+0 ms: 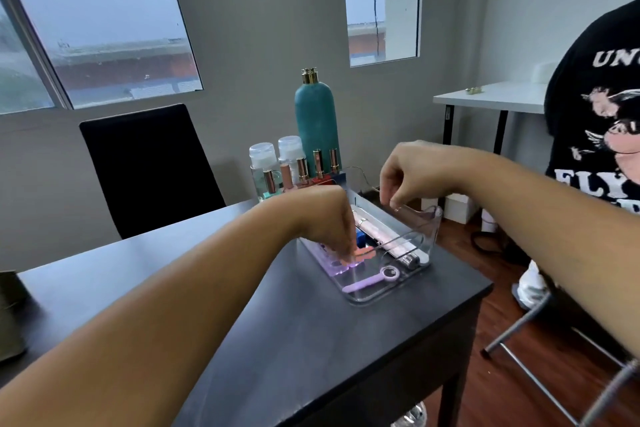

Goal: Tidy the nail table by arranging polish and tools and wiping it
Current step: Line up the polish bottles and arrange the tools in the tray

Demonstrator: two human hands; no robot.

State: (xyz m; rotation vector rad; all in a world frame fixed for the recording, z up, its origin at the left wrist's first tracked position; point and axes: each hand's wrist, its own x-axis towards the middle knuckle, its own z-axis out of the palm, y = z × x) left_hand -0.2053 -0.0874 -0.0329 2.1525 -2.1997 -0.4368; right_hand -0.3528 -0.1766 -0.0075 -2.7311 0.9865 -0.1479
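While the right hand (412, 173) pinches the clear acrylic tray (432, 218) by its rim, the left hand (322, 218) (fingers bunched, grip too blurred to tell) should lay small pink pieces (366, 253) flat

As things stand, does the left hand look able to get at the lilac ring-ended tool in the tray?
Probably yes: the lilac tool lies uncovered at the near end of the clear tray, close before the left hand, which reaches down into it.

L hand (325, 218): wrist bent, fingers (341, 244) pointing down | R hand (412, 173): fingers pinch tray rim (420, 213) | both forearms fwd
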